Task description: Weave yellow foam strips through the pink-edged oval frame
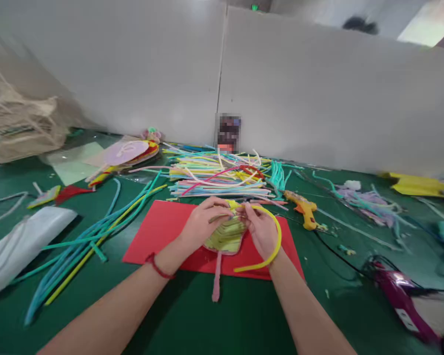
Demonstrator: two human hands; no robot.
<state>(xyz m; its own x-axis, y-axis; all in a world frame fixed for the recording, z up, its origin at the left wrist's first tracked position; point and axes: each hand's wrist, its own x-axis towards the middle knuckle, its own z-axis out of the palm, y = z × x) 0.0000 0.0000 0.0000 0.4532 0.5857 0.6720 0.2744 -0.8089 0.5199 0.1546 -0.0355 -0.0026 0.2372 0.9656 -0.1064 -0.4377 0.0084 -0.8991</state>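
Observation:
My left hand (pixel 206 221) rests on the upper left of a yellow-green fan-shaped craft piece (pixel 225 235) with a pink stem (pixel 216 278), its fingers bent at the top edge. On the other side, my right hand (pixel 261 227) pinches a bright yellow pipe cleaner (pixel 277 236). The pipe cleaner curves round outside the right hand, and its free end points left below the craft piece. Its other end meets the top of the piece between my fingertips, where details are blurred. A red sheet (pixel 151 231) lies under the piece and both hands.
Many coloured pipe cleaners (pixel 222 182) are heaped behind the red sheet. A yellow glue gun (pixel 305 209) lies to the right, its black cord running to a purple hair clipper-like tool (pixel 399 296). Blue, green and yellow pipe cleaners (pixel 96 236) and a white packet (pixel 29 241) lie left.

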